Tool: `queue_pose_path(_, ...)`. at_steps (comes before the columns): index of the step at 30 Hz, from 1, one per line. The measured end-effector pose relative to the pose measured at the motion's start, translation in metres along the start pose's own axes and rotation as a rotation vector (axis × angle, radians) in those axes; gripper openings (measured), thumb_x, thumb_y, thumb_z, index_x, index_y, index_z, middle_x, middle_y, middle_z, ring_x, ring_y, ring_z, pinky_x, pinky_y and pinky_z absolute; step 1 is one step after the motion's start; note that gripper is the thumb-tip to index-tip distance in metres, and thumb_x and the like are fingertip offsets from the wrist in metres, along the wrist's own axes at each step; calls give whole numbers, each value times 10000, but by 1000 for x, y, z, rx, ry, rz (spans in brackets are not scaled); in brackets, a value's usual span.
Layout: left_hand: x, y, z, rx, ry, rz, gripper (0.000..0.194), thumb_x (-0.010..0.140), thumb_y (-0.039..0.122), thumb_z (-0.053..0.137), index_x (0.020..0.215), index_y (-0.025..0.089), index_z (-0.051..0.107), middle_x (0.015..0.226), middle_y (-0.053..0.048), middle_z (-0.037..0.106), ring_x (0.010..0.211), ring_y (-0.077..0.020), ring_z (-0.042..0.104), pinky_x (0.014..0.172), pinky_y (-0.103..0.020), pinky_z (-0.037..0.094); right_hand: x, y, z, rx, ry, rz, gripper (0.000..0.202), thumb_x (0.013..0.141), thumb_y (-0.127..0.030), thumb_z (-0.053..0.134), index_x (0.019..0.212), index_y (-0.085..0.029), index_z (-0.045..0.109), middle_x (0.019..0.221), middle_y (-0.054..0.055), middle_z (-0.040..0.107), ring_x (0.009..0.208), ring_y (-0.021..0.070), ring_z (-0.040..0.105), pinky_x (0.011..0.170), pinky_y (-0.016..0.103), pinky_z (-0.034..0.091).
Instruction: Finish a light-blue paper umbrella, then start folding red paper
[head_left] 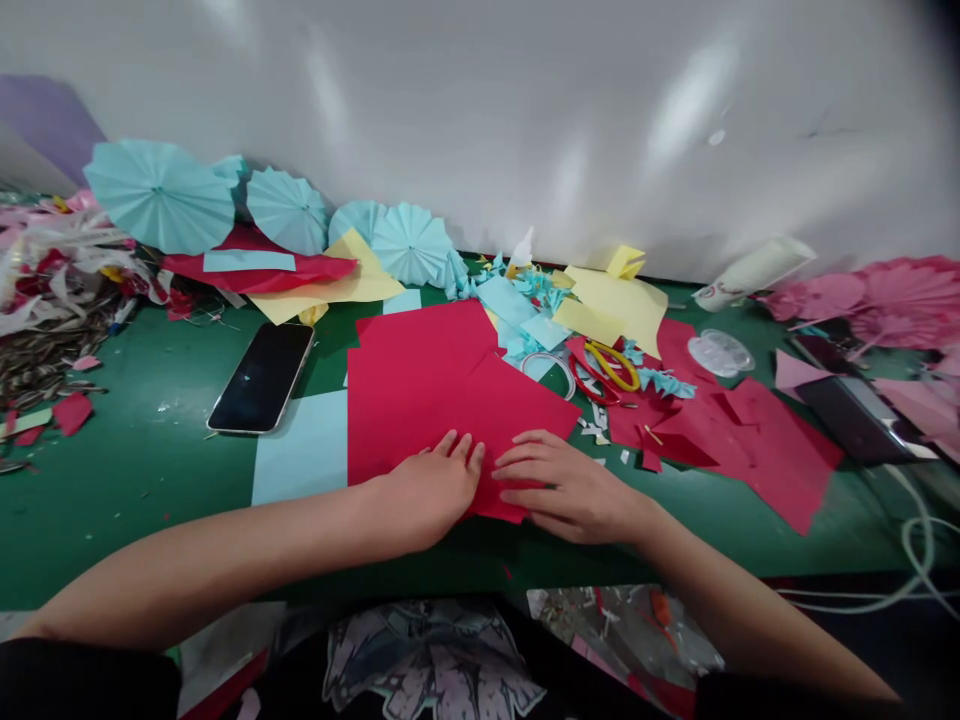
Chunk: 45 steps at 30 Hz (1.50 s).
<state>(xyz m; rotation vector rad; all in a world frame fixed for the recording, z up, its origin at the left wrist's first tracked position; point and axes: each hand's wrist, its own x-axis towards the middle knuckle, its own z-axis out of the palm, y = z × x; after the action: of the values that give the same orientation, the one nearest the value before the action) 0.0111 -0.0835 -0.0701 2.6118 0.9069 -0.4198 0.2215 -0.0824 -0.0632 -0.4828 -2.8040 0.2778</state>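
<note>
Several overlapping sheets of red paper (420,385) lie in front of me on the green table (172,480). My left hand (439,490) rests on the near edge of the red sheets, fingers stretched out over them. Just to its right, my right hand (566,490) lies palm down with its fingers spread, touching the angled red sheet (517,400). Neither hand grips anything. From under the left side of the stack shows a light blue sheet (300,450). Both thumbs are mostly hidden.
A phone (262,380) lies left of the paper. Scissors with red and yellow handles (611,370) and a tape roll (551,372) are at right, near red scraps (720,430). Blue folded paper fans (412,243) stand along the wall. Another dark device (862,415) trails a white cable.
</note>
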Motion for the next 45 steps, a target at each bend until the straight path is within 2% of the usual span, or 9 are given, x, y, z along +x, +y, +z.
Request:
queue_pose_path(4,-12,1,-10,-35,-71,4,681,812,241,512,1376,7,209,1435,-235,184,1319,-346,205,988,-437,349,10,4,4,134,39,136,171,840,-181,469,860,-187,639,903,40,692,904,149,604,936,393,385)
queue_pose_path(7,-21,3,-22,0,-65,-91,690,836,290,500,1380,-1,190,1350,-273,360,1235,-341,391,903,-431,430,19,13,9,153,122,297,184,851,-248,488,767,-169,632,840,61,694,808,151,623,846,361,443)
queue_pose_path(9,-25,5,-27,72,26,-233,649,860,268,459,1379,-12,188,1195,-290,525,1094,-340,534,799,-430,485,25,21,12,127,144,350,227,850,-278,491,713,-156,624,822,85,686,805,169,616,770,337,469)
queue_pose_path(12,-27,11,-25,230,199,-386,572,863,208,440,1358,-19,265,1221,-295,501,1154,-365,477,860,-446,459,33,32,17,87,93,448,224,835,-272,506,682,-152,618,867,95,669,866,190,593,764,335,468)
queue_pose_path(14,-27,16,-17,280,274,-345,557,864,233,433,1343,-20,307,1310,-280,415,1227,-385,380,925,-462,420,38,37,19,76,35,514,201,823,-272,520,694,-151,616,902,95,655,888,195,581,783,342,460)
queue_pose_path(19,-23,30,19,259,394,-71,560,867,349,409,1311,9,386,1381,-224,343,1279,-365,300,996,-454,369,52,44,20,96,-57,627,154,812,-250,533,724,-141,596,869,82,621,829,168,563,752,308,439)
queue_pose_path(24,-19,29,45,217,487,-61,635,851,464,397,1308,23,392,1406,-233,287,1297,-379,251,1030,-493,294,65,50,19,72,-106,692,83,769,-222,587,742,-144,579,800,53,600,750,146,538,677,270,399)
queue_pose_path(35,-16,17,52,104,505,-99,687,868,496,263,1360,17,283,1448,-234,176,1340,-382,76,1067,-515,119,72,63,28,53,-69,759,124,826,-251,509,729,-180,541,695,5,593,633,126,506,576,241,326)
queue_pose_path(45,-6,8,53,33,494,-156,700,874,503,219,1395,37,190,1469,-193,157,1353,-347,44,1077,-493,86,71,71,36,-153,-93,690,178,891,-251,395,843,-169,546,914,72,543,805,163,529,632,256,370)
